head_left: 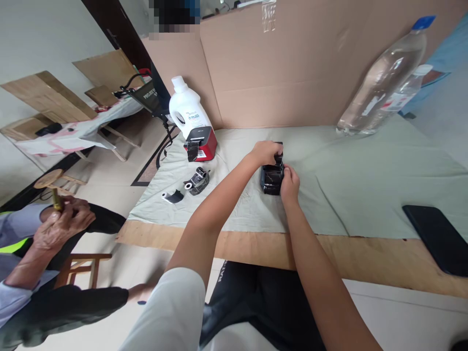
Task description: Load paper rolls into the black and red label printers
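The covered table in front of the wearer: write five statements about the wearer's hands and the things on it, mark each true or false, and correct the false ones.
1. The left hand and the right hand are both at the dark object. True.
2. The white jug stands behind the red-and-black box. True.
3. The red-and-black box is right of the dark object. False: it is to the left.
4. The phone lies to the right of the right hand. True.
5. The right hand rests on the phone. False: it is at the dark object.
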### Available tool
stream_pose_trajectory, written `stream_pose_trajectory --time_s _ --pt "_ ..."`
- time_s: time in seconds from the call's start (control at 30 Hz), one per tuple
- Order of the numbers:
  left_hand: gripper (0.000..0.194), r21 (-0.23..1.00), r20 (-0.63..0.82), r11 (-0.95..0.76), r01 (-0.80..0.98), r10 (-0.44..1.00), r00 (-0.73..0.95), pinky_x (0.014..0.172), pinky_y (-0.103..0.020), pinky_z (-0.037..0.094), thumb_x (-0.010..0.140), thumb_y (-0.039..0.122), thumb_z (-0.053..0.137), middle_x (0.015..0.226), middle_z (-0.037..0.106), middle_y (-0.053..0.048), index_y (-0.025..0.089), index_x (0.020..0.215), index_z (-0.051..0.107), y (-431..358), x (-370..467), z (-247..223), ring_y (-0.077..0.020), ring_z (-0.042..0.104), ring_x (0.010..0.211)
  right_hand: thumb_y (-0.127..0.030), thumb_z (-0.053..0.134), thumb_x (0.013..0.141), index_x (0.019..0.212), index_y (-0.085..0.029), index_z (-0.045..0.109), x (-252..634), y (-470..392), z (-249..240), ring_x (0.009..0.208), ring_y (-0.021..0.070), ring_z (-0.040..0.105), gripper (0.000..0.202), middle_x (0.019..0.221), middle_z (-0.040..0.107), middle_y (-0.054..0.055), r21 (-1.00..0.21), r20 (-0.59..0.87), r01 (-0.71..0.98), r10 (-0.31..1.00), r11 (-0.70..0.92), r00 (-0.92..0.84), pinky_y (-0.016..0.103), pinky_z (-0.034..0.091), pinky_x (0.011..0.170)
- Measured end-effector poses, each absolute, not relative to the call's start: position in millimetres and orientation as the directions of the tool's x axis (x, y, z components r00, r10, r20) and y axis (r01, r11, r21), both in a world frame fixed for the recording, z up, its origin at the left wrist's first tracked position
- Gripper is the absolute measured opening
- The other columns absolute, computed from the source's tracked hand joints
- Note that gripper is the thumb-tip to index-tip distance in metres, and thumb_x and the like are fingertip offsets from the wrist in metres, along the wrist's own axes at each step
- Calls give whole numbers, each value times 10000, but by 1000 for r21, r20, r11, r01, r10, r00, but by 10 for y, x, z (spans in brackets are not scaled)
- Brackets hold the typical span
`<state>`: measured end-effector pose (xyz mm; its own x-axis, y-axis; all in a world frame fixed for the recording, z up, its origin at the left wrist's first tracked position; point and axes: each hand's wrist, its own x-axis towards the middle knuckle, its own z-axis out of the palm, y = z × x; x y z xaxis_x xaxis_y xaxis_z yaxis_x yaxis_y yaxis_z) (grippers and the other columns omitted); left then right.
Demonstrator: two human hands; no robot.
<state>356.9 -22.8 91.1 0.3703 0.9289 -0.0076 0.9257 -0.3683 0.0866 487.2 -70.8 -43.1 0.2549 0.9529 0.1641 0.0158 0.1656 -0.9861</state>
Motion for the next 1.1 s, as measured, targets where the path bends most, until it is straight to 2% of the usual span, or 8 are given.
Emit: stream_pose_trajectory --time_s 0.2,0.3,0.43,0.53,0.63,0.8,0.97,1.1 --pt "289 531 365 -382 757 909 202 1053 -359 492 920 171 573 1216 695 -118 143 1196 655 -652 3226 871 -239 650 1140 -502 442 928 1069 -152 734 4871 -651 -442 1152 275 699 477 1137 774 123 -973 57 -200 962 113 265 478 506 1085" --pt "240 791 294 -212 574 954 -53 1053 -313 491 1019 227 466 1193 684 -89 167 1222 578 -1229 2966 580 -190 642 1140 -512 391 974 1082 -175 714 4893 -630 -402 1185 256 714 479 1210 762 121 -921 -75 -389 963 33 260 470 534 1083" --pt "362 938 201 -73 338 910 -362 1038 -315 516 918 424 686 1175 683 -70 213 1183 557 -2167 2574 84 -201 658 1152 -526 339 1027 1045 -212 697 4946 -609 -379 1164 230 727 476 1217 755 103 -875 -166 -484 951 -21 259 458 556 1091" --pt "440 976 202 -100 195 760 -618 1022 -352 539 852 537 723 1103 711 -65 215 1121 591 -2762 2250 -133 -214 689 1079 -539 344 1036 1028 -211 693 4961 -604 -395 1155 224 727 478 1186 744 108 -866 -154 -500 955 -6 255 439 576 1074" --pt "441 970 239 -105 217 545 -803 1022 -362 542 807 566 731 1048 722 -56 208 1042 627 -3130 1897 -126 -215 695 1044 -543 381 1032 993 -221 695 4949 -616 -409 1166 227 721 451 1147 748 99 -864 -141 -504 956 7 255 441 595 1060" --pt "356 937 337 -13 349 289 -896 904 -344 567 784 518 722 823 654 -6 190 869 612 -3265 1383 133 -190 667 865 -476 395 1032 945 -233 688 4921 -627 -411 1174 229 719 390 1075 764 76 -869 -152 -494 950 2 272 462 636 1003" --pt "310 876 394 180 448 270 -878 773 -300 551 783 447 737 796 652 -3 177 906 646 -3075 1221 300 -180 653 785 -494 454 999 907 -216 680 4909 -597 -459 1132 242 735 371 1043 745 90 -892 -73 -447 953 69 293 441 658 924" --pt "360 805 402 311 505 340 -850 810 -318 560 776 390 763 904 722 -37 173 1050 675 -2881 1324 268 -210 707 855 -466 460 987 897 -223 684 4901 -591 -473 1109 229 739 342 1037 746 73 -899 -62 -431 952 77 301 436 658 921"
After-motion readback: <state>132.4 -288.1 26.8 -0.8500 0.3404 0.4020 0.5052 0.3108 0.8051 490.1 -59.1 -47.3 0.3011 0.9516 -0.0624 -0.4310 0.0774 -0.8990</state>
